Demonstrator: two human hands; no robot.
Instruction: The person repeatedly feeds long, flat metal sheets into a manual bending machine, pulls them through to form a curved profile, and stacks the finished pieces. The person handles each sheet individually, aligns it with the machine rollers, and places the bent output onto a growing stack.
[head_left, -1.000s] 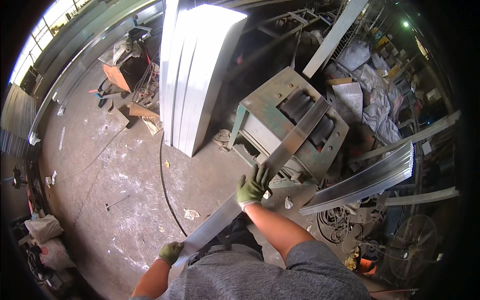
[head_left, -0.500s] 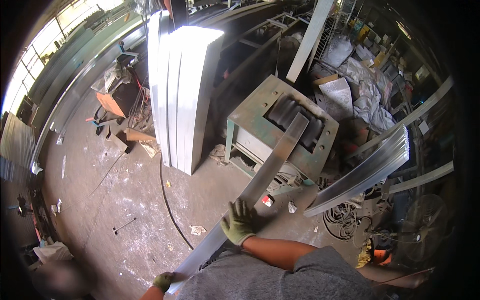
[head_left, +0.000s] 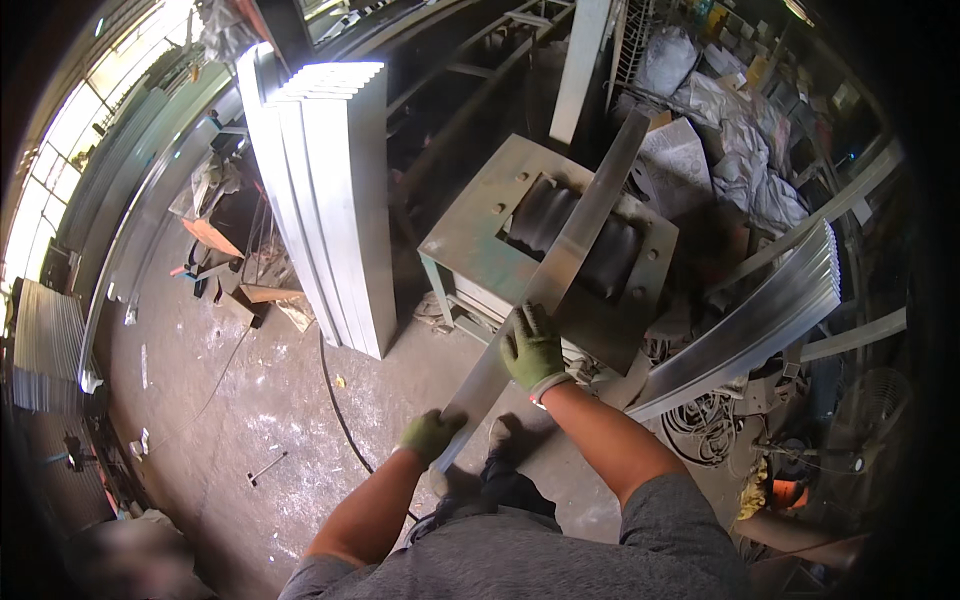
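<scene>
A long, flat metal strip (head_left: 567, 262) slants from near my body up across the top of a worn green-and-grey machine (head_left: 468, 215). Its far part lies over the dark ribbed rollers (head_left: 545, 218) set in the machine's opening, and the far end reaches past them. My left hand (head_left: 430, 436), in a green work glove, is closed around the strip close to its near end. Farther up, my right hand (head_left: 535, 348), gloved alike, grips the strip just short of the machine's front edge. The undersides of both grips are hidden.
Tall, bright metal strips (head_left: 335, 200) stand stacked left of the machine. Curved strips (head_left: 750, 330) lean at the right, above coiled cable (head_left: 698, 430). A dark hose (head_left: 338, 415) crosses the floor. White sacks (head_left: 745, 150) lie behind, and a fan (head_left: 875, 400) stands far right.
Both hands have pushed the strip forward and away from my body, so its far end now passes beyond the rollers. My left hand has come up from the lower edge. The view has shifted.
</scene>
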